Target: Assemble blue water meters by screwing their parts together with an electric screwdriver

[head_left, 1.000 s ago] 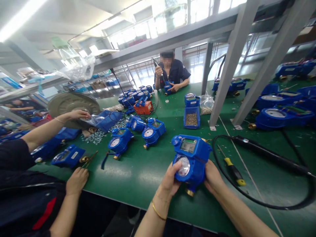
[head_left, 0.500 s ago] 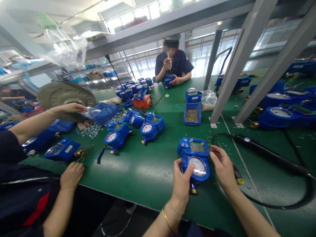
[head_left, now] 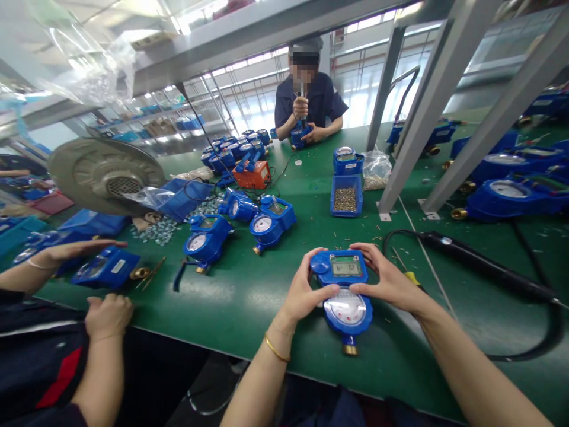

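Blue plastic meter [head_left: 348,303], brass outlet [head_left: 350,349] at its near end, sits between the person's two hands in the head view, the only view here. Key relation: meter lies right between the two sets of fingers, straight ahead of the person, face up, looks laid on the green table [head_left: 249,314]. Long axis runs away from the person: display [head_left: 347,267] half far, round dial [head_left: 348,309] half near, outlet pointing back at the person. Neither hand clearly nearer; left hand [head_left: 303,293] at the left side of the display half, right hand [head_left: 386,281] at its right side, roughly level.

Fingers: both sets gripping the meter, thumbs [head_left: 328,292] at the near edge of the display half just above the dial, other fingers round the far corners, partly hidden. How hard they press, cannot tell. Pose: forearms come in from the bottom and converge, palms facing inward, right forearm at more of a slant.

Around: screwdriver [head_left: 412,277] near the right wrist, partly behind the forearm; black tool [head_left: 484,261] with cable farther right; blue bin [head_left: 345,213] of small brass-coloured pieces beyond the meter; other meters [head_left: 207,243] left, well apart from the left hand
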Demonstrator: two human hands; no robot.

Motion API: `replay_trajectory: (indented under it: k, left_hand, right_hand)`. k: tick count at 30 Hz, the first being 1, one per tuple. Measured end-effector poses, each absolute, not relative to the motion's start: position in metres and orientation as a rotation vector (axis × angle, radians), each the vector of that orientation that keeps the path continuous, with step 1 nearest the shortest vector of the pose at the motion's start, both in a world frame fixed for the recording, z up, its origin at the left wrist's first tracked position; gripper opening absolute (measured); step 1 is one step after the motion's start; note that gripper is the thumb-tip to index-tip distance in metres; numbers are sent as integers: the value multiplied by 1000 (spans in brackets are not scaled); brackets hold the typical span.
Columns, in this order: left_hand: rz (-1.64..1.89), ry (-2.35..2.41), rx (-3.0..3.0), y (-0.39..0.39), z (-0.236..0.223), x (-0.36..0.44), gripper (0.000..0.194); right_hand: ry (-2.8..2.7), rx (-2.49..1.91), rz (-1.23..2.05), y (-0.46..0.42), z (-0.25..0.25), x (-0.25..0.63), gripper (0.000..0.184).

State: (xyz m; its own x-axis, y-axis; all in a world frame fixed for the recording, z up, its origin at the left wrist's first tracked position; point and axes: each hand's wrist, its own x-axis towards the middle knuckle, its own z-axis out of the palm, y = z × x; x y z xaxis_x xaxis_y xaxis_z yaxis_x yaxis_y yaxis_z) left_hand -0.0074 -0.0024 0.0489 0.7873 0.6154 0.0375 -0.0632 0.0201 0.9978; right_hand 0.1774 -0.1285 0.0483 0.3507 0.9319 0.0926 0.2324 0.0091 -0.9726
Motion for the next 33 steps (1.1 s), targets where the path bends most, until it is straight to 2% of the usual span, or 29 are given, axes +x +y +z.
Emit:
replay_trajectory:
  k: [5,10,16,21,26,30,33]
  left_hand:
    - [460,355,1502,20,48,-1,77]
    - [483,338,1477,18,38,-2,75]
    - [560,378,1554,19,35,-4,84]
    - [570,378,1584,21,29,-3,86]
    - [612,536,1407,17,35,1,87]
    - [647,714,1245,31,54,-49,73]
    - [608,861,1108,73,65,-122,74]
  right_hand:
    - [-1122,-1477,832,-128,44,175,81]
    - [-1217,-1455,657,-125,37,171,78]
    - [-1337,-1481,498,-122,33,172,78]
    - [-1380,-1499,510,-121,36,181,89]
    - [-1399,-1472,427,-120,42,180,80]
    - [-1437,-1479,351,-119,47,182,74]
    - [-1495,-1514,368,-118,51,185,70]
